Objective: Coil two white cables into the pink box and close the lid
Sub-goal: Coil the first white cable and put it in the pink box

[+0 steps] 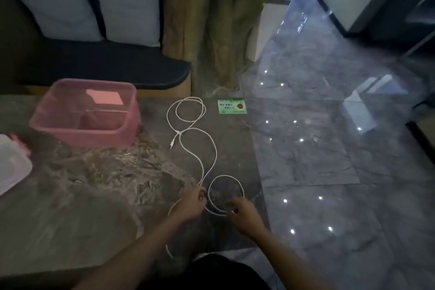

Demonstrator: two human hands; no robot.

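White cable (202, 167) snakes across the dark marble table from a far loop (188, 110) to a small round loop (225, 195) near the front edge. How many cables make up this run I cannot tell. My left hand (191, 203) pinches the cable at the left side of the small loop. My right hand (247, 214) grips the loop's lower right side. One plug end (172, 145) lies loose mid-table. The pink box (87, 114) stands open at the far left, with a pink card inside. Its pale lid (11, 165) lies at the left edge.
A green card (232, 106) lies at the table's far right corner. The table's right edge drops to a glossy grey floor. A dark bench with grey cushions (94, 14) stands behind the table, and a wooden post (211, 26) beside it.
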